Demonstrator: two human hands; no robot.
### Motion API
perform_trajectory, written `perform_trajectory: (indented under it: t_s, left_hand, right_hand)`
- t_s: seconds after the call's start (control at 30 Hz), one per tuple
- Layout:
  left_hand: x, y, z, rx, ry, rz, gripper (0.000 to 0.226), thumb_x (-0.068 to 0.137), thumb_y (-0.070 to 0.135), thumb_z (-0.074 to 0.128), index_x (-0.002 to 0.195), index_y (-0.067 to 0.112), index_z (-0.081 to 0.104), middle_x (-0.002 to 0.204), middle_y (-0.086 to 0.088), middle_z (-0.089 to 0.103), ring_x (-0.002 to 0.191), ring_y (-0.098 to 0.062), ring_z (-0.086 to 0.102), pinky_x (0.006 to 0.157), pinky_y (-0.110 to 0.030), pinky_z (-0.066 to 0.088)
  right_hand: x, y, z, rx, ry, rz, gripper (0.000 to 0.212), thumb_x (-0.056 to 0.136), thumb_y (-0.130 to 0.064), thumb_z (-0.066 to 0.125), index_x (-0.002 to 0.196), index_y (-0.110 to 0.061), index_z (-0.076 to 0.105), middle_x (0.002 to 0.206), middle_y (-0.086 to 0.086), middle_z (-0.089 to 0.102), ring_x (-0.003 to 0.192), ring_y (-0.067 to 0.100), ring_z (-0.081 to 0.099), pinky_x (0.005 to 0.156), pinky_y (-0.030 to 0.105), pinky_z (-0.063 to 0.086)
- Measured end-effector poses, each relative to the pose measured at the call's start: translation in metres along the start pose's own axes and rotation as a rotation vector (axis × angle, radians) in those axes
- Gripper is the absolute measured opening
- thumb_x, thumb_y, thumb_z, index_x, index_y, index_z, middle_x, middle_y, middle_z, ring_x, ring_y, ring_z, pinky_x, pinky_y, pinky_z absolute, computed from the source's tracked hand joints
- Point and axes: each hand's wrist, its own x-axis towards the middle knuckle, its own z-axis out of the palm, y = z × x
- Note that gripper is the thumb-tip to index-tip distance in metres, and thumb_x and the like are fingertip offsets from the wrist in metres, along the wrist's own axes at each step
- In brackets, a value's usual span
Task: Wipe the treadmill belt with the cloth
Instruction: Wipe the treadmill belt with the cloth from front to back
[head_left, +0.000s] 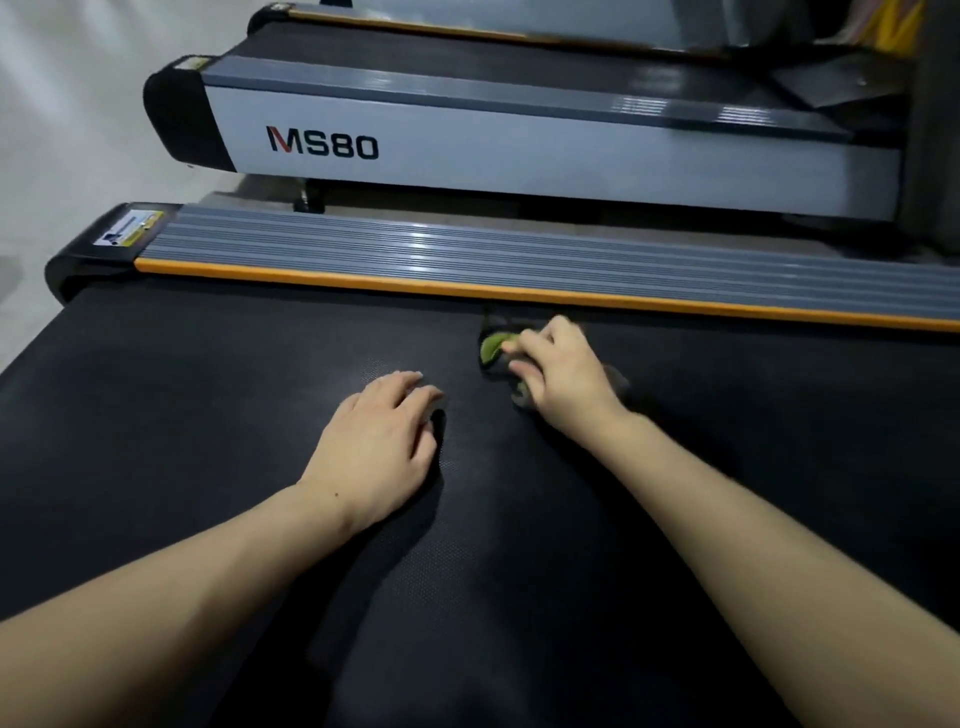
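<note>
Cloth (492, 347), a bunched green piece, sits on the black treadmill belt (208, 415) toward twelve o'clock from the person, just short of the orange trim (363, 280) that edges the grey side rail (415, 247). Most of it is hidden under the right hand (563, 376); only a green fold pokes out at that hand's nine o'clock, with a darker scrap showing below the fingers. The right grip is curled down over the cloth, pressing it onto the belt, and the hand and cloth are blurred, so the wiping stroke looks to be under way. The left hand (384, 441) lies palm down on the belt at about eight o'clock from the right hand, well apart from the cloth, its grip flat and holding nothing; it seems to serve as a brace.

By my reading the step in hand is wiping the far strip of the belt beside the trim. The next move calls for steady downward pressure while the cloth is drawn across the belt, keeping it bunched under the palm so it does not slip out. A second treadmill marked MS80 (322, 143) stands beyond the rail.
</note>
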Motion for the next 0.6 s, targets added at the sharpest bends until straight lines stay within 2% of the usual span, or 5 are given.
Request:
perform_trajectory:
  t_s: [0.13, 0.27, 0.37, 0.47, 0.6]
  left_hand:
    - [-0.002, 0.005, 0.003, -0.043, 0.013, 0.015, 0.046, 0.094, 0.035, 0.038, 0.133, 0.021, 0.059, 0.142, -0.002, 0.053, 0.133, -0.024, 0.048, 0.109, -0.043, 0.043]
    - [-0.001, 0.014, 0.008, -0.025, -0.007, 0.081, 0.046, 0.093, 0.034, 0.038, 0.133, 0.021, 0.058, 0.144, -0.006, 0.052, 0.134, -0.027, 0.048, 0.109, -0.044, 0.043]
    - [0.006, 0.024, 0.013, -0.017, -0.008, 0.086, 0.046, 0.094, 0.036, 0.036, 0.132, 0.021, 0.058, 0.146, -0.006, 0.051, 0.138, -0.027, 0.045, 0.110, -0.046, 0.042]
    - [0.011, 0.035, 0.018, -0.012, -0.006, 0.098, 0.045, 0.095, 0.036, 0.035, 0.132, 0.022, 0.057, 0.146, -0.004, 0.050, 0.140, -0.026, 0.043, 0.111, -0.046, 0.041]
    - [0.014, 0.043, 0.021, -0.025, -0.010, 0.094, 0.046, 0.096, 0.039, 0.034, 0.132, 0.023, 0.057, 0.145, -0.003, 0.050, 0.139, -0.028, 0.044, 0.111, -0.048, 0.040]
  right_hand:
    - [-0.107, -0.029, -0.040, 0.145, -0.160, -0.196, 0.020, 0.095, -0.026, 0.065, 0.111, -0.014, 0.069, 0.099, 0.007, 0.051, 0.090, 0.021, 0.049, 0.080, 0.025, 0.043]
    - [-0.080, 0.003, -0.042, 0.088, -0.207, -0.309, 0.024, 0.096, -0.029, 0.061, 0.112, -0.013, 0.071, 0.096, 0.009, 0.053, 0.087, 0.022, 0.050, 0.080, 0.028, 0.043]
    - [-0.003, 0.062, -0.023, -0.073, -0.031, -0.118, 0.022, 0.093, -0.028, 0.062, 0.107, -0.014, 0.071, 0.091, 0.013, 0.051, 0.085, 0.032, 0.051, 0.083, 0.043, 0.048]
    - [0.020, 0.075, -0.016, -0.093, 0.009, 0.121, 0.015, 0.092, -0.024, 0.066, 0.102, -0.014, 0.069, 0.092, 0.008, 0.046, 0.093, 0.034, 0.051, 0.087, 0.044, 0.048]
    - [-0.060, 0.034, -0.038, 0.017, -0.029, 0.000, 0.019, 0.090, -0.023, 0.068, 0.108, -0.015, 0.070, 0.094, 0.009, 0.050, 0.087, 0.027, 0.050, 0.080, 0.036, 0.047]
